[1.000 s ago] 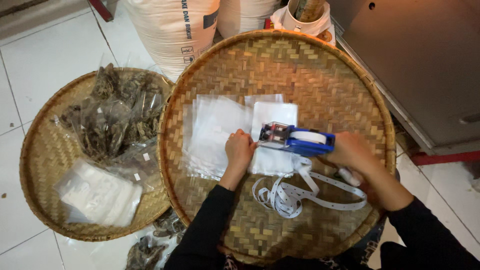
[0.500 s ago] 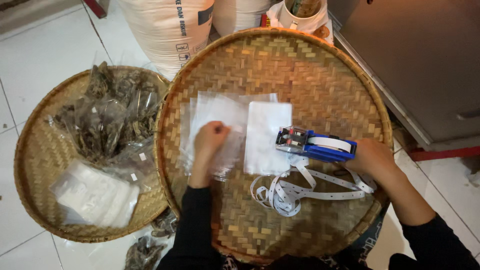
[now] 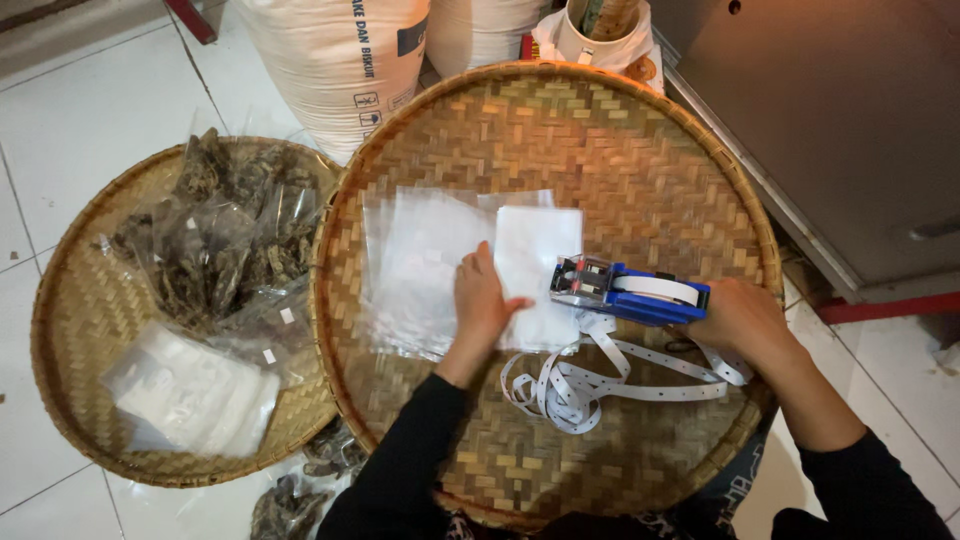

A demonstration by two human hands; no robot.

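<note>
— Woven bamboo all over: what's at nine o'clock?

— A smaller round tray [image 3: 70,400] on the white tiled floor [image 3: 70,130], holding bags of dried dark stuff [image 3: 215,240]. A big tray [image 3: 640,140] fills the middle, with a white sack [image 3: 335,60] at twelve and a grey metal cabinet [image 3: 850,120] at two.

— And the hands?

— Left hand [image 3: 482,298] lies flat, fingers together, pressing a stack of clear plastic bags [image 3: 420,265]. Just beside it, at three o'clock, the right hand [image 3: 742,318] is clamped on a blue label gun [image 3: 628,292], its nose on a white bag [image 3: 535,260]. Spent backing tape [image 3: 600,380] curls at six.
</note>
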